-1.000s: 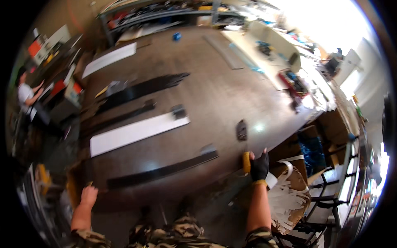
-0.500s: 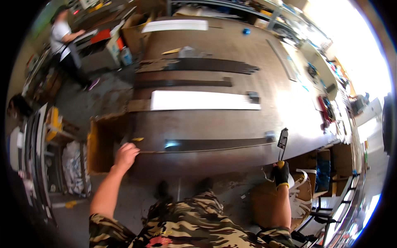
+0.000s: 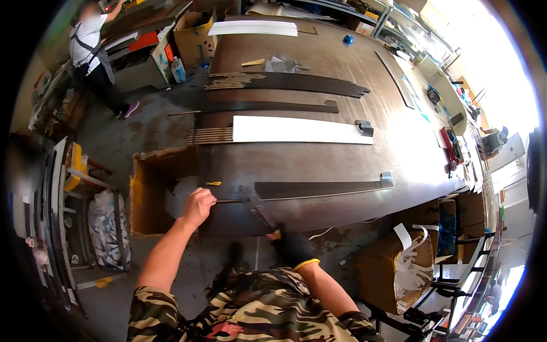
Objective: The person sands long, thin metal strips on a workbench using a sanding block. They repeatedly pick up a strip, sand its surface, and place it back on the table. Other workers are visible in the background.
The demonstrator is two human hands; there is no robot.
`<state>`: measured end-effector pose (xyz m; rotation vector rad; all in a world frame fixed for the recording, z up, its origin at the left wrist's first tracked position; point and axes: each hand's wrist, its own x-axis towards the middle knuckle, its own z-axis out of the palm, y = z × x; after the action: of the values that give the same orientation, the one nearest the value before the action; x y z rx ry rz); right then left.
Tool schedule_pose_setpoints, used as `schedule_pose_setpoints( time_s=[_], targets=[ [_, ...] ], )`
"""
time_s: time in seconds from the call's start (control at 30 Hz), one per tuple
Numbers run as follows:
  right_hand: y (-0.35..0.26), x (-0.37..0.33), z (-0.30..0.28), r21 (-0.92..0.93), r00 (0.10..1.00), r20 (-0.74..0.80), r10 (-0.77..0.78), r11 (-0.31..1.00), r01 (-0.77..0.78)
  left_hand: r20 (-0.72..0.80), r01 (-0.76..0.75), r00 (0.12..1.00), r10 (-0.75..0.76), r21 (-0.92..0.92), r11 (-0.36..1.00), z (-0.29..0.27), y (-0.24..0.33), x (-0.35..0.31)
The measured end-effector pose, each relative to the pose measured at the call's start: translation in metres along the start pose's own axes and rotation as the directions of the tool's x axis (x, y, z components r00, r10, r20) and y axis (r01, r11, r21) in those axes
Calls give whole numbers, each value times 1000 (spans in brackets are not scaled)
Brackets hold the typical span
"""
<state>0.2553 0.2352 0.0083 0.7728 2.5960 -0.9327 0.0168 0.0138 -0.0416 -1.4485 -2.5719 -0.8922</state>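
My bare left hand (image 3: 198,206) is closed on the left end of a thin brown rod (image 3: 229,200) near the table's front edge. The rod runs right, toward a long dark strip (image 3: 322,188) that has a small bluish-grey piece (image 3: 387,177) at its far right end. My right hand (image 3: 292,246), in a black glove with a yellow cuff, grips a long dark flat tool (image 3: 257,212). The tool is slanted across the rod by the strip's left end; it is blurred, and I cannot tell whether it touches. A small yellow object (image 3: 213,183) lies beyond my left hand.
An open cardboard box (image 3: 137,196) stands at the table's left edge. Farther back lie a white strip (image 3: 302,130), bundled dark strips (image 3: 307,84) and white lengths (image 3: 253,28). A box of white scraps (image 3: 393,268) is at right. Another person (image 3: 94,57) stands far left.
My right hand has swung left with the tool, from beyond the strip's right end to its left end. My left hand keeps its grip at the table's left. The other person has raised an arm.
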Motion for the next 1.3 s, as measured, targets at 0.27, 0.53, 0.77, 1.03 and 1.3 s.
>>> schedule_pose_setpoints(
  time_s=[0.27, 0.53, 0.77, 1.03, 1.3],
  targets=[
    [281, 0, -151, 170, 828, -427, 364, 931, -322, 40, 150, 987, -153, 72, 986, -16, 13, -11],
    [423, 19, -194, 100, 637, -707, 308, 935, -341, 119, 168, 978, -172, 40, 985, -14, 13, 8],
    [82, -4, -32, 275, 989, -151, 8, 961, 34, 172, 251, 956, -239, -51, 967, -7, 2, 11],
    [71, -6, -57, 1, 992, 36, 121, 993, -122, 235, 360, 912, -335, -70, 930, -12, 0, 6],
    [387, 19, -227, 273, 749, -423, 510, 860, -431, 355, 490, 806, -474, 50, 870, -21, 5, 11]
  ],
)
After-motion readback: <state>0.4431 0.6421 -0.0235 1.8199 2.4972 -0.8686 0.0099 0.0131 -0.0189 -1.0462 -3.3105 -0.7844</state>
